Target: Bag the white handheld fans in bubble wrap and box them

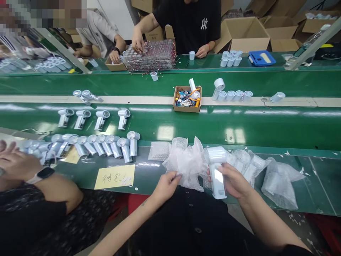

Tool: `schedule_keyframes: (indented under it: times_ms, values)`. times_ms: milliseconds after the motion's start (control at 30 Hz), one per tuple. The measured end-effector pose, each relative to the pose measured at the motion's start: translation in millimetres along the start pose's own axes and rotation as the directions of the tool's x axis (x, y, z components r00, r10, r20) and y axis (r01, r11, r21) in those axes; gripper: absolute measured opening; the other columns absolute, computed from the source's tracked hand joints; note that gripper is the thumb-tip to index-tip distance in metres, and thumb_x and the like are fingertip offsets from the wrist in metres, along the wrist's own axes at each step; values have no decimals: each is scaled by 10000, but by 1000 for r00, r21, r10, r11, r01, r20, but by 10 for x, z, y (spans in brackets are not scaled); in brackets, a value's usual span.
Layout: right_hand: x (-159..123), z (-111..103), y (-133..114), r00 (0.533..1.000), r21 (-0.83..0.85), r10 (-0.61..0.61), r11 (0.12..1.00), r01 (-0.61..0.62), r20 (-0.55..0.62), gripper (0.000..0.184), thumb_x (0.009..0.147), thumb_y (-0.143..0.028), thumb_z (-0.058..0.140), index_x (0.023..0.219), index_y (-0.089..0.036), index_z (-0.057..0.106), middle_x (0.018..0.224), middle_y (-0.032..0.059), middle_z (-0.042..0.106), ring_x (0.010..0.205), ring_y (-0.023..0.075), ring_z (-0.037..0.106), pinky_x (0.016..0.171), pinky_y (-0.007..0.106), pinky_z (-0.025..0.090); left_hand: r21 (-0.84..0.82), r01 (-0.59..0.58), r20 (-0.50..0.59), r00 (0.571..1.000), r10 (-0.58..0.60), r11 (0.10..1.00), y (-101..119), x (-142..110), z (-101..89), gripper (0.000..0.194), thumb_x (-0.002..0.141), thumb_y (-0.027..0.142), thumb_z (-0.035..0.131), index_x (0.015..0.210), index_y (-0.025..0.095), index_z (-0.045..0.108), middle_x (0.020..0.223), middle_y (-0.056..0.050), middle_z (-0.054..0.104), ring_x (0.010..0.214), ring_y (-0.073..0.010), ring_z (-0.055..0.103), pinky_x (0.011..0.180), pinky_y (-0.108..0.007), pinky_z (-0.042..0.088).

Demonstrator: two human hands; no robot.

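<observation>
My right hand is wrapped round the handle of a pale blue handheld fan, held upright with its round head at the top. To its left, my left hand is closed in a pinch at the edge of a clear bubble-wrap bag. Several such bags lie crumpled in a heap beyond both hands. Right of the fan, more bubble-wrap bags rest on the bench, some with pale fans inside.
A row of similar fans stands left, behind a yellow handwritten card. More fans lie on the green conveyor belt. A small parts box sits mid-belt. A co-worker's arm is at left; others work opposite.
</observation>
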State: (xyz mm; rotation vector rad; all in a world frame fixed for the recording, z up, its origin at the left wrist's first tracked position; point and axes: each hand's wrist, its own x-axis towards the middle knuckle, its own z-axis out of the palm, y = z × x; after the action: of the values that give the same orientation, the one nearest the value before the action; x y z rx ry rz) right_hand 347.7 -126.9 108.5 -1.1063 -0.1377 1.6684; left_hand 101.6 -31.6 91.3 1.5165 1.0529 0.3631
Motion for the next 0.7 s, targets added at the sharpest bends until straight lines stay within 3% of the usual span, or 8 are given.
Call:
schedule_keyframes:
  times_ms: [67,167,233,333,433,567,633,700]
  values:
    - [-46,-24,-14,999,12,-4,1000,4,35,385,669,-313,768,1000,-186,618,831,67,704,684,215,667,615,331,514,-151,43,-10,999,-45,988,179,37,-43,251,811,415,606,750,174,641,620,1,572,574,-129,500,546,-245,415]
    - [-80,-54,-15,999,118,-47,992,44,22,316,657,-306,745,934,-195,640,842,59,690,696,211,643,565,321,506,-460,118,136,989,-61,880,500,225,-245,429,672,504,746,914,174,616,670,-6,600,551,-120,536,541,-240,434]
    - [-85,-85,-19,997,191,-79,979,77,-1,309,641,-334,742,904,-201,650,840,48,680,697,193,624,561,304,507,-507,153,238,971,-33,848,618,474,-410,522,559,547,806,853,159,616,703,-37,620,580,-139,572,569,-263,460]
    - [-97,-128,-35,995,245,-99,965,97,-4,357,624,-355,754,934,-206,656,834,29,677,702,167,619,585,274,525,-126,147,254,961,-111,981,611,959,-591,452,568,537,783,740,146,631,681,-47,620,583,-156,574,567,-278,463]
    - [-121,-152,-22,995,281,-66,956,85,-75,333,626,-317,771,916,-185,674,833,35,699,724,173,649,635,284,559,230,110,76,989,-131,967,516,1283,-606,262,668,377,728,744,146,631,656,-35,595,647,-185,580,630,-304,470]
    - [-107,-165,94,983,345,-46,933,105,-176,235,677,-251,750,894,-186,685,870,37,724,765,192,677,657,301,574,350,-31,-137,987,84,936,382,1085,-200,110,832,272,550,873,174,580,858,-79,603,884,-225,578,819,-354,455]
    - [-63,-162,164,987,366,-20,927,78,-159,229,694,-257,744,896,-163,691,820,47,722,724,181,678,650,282,570,474,-194,-86,960,265,859,277,832,141,135,850,313,543,912,195,561,940,-91,592,914,-239,573,822,-364,456]
    - [-12,-154,211,991,369,10,929,41,-135,231,713,-271,735,892,-130,698,776,63,715,673,172,675,657,271,569,553,-304,60,943,326,776,141,625,436,264,743,351,691,925,212,560,984,-101,581,924,-273,577,743,-350,473]
